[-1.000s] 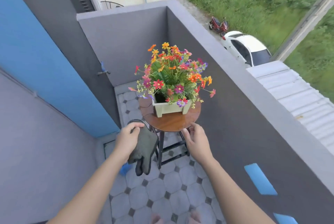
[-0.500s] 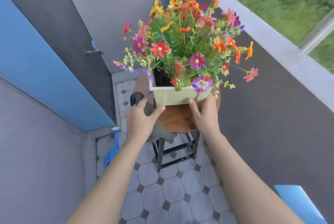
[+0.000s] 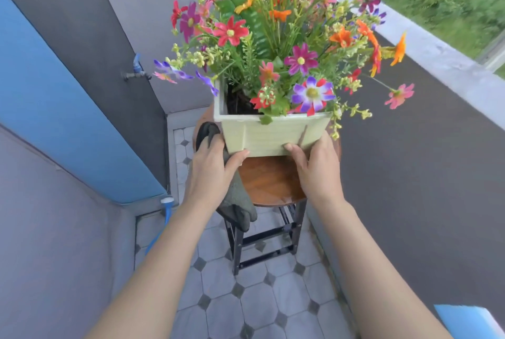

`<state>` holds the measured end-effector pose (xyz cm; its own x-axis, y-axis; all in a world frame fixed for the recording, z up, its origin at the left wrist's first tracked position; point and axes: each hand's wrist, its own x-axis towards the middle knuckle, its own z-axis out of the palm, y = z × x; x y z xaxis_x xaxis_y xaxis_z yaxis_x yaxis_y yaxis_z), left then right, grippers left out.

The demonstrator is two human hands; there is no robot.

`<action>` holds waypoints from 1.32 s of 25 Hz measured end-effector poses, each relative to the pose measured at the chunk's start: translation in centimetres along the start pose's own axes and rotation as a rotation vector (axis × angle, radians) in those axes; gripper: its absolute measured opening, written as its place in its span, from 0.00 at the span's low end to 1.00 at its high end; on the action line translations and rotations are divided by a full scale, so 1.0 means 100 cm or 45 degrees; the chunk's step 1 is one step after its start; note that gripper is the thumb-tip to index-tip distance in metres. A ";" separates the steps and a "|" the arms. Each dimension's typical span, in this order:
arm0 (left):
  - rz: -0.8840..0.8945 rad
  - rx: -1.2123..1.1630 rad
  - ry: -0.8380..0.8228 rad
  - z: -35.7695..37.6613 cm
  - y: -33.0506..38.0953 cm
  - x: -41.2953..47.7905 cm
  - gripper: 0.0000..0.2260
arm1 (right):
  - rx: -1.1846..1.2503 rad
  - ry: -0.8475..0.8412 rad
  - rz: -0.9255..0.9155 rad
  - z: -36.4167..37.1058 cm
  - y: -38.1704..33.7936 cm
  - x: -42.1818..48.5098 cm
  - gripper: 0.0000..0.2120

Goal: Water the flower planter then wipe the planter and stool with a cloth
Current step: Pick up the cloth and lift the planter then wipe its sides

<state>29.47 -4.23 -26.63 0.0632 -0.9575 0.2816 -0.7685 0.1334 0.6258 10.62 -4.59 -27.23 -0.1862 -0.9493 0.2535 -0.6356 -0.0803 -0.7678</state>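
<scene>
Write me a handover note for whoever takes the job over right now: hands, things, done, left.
Left hand: grip on the planter's left bottom corner, grey cloth pinned under the palm.
Right hand: grip on the planter's right bottom corner.
Planter looks lifted or tipped off the stool; contact is hidden.
Blue watering can is on the floor, left.
Done: cannot tell whether watering happened.
Left: wipe planter and stool.

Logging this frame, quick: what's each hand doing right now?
Left hand: closed on the planter, grey cloth pressed under its palm.
Right hand: closed on the planter's other lower corner.
</scene>
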 end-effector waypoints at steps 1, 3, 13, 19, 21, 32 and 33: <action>0.022 0.006 -0.006 -0.002 0.002 0.000 0.19 | -0.009 0.012 -0.008 -0.003 -0.002 0.000 0.19; 0.066 -0.022 -0.006 -0.012 0.011 0.002 0.17 | 0.000 0.029 -0.006 -0.012 -0.011 0.000 0.16; 0.213 -0.164 0.064 -0.203 0.137 0.044 0.18 | 0.006 0.137 -0.138 -0.141 -0.195 0.029 0.18; 0.353 -0.309 0.180 -0.338 0.242 0.068 0.14 | 0.366 0.431 -0.233 -0.235 -0.344 0.050 0.23; 0.404 -0.311 0.193 -0.370 0.263 0.065 0.16 | 0.527 0.457 -0.215 -0.253 -0.374 0.045 0.22; 0.426 -0.362 0.247 -0.448 0.302 0.044 0.26 | 0.738 0.606 -0.426 -0.304 -0.453 0.019 0.24; 0.407 -0.423 0.256 -0.449 0.304 0.041 0.22 | 0.753 0.626 -0.429 -0.306 -0.454 0.018 0.24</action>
<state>35.00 7.37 26.24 0.0045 -0.7917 0.6109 -0.5271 0.5173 0.6742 16.25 6.65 26.12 -0.4495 -0.6160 0.6469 -0.2436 -0.6122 -0.7523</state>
